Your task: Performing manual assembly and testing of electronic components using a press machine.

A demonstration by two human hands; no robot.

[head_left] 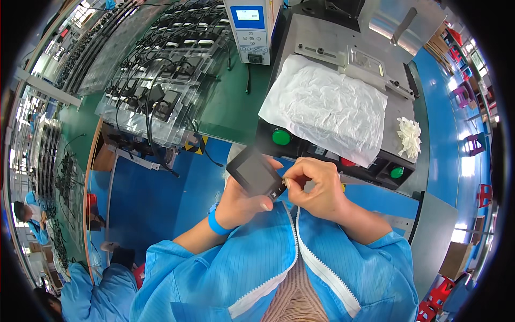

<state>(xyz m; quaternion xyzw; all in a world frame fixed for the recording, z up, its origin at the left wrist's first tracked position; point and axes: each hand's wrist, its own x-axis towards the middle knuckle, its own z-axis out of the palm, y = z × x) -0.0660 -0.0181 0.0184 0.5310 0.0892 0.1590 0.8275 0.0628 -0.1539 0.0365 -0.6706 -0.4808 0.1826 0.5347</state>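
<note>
A small black box-shaped device with a dark screen (254, 170) is tilted in front of my chest. Wrapped around its lower left side, my left hand (236, 203) holds it, with the thumb along the near edge. My right hand (321, 189) is closed in a pinch at the device's right edge, beside some small ports. Whatever lies between those fingertips is too small to make out. A blue band (217, 221) circles my left wrist.
Ahead right stands a metal machine bed (322, 32) with a crumpled white sheet (327, 102), green buttons (281, 137) and white crumpled gloves (409, 138). A controller box (250, 32) is behind. Clear trays (182, 80) of cabled black devices fill the left bench. A co-worker (102, 290) sits lower left.
</note>
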